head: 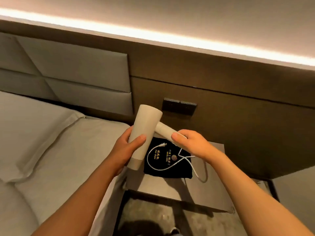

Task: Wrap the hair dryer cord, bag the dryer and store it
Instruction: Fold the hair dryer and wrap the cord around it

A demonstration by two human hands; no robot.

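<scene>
I hold a cream hair dryer (pixel 144 123) in the air above the nightstand (pixel 214 188). My left hand (pixel 126 149) is wrapped around its barrel. My right hand (pixel 190 143) grips the end of its handle, which points right. The white cord (pixel 153 165) hangs from the handle end and lies in loose loops across a black drawstring bag (pixel 177 171) with gold lettering. The plug (pixel 162 145) rests on the bag's upper left part. The bag lies flat on the nightstand top.
A bed (pixel 71 150) with pale bedding and a pillow (pixel 25 132) fills the left side. A padded headboard (pixel 71 72) and brown wall panel stand behind. A dark switch plate (pixel 179 106) sits on the wall above the nightstand. Carpet (pixel 153 213) shows below.
</scene>
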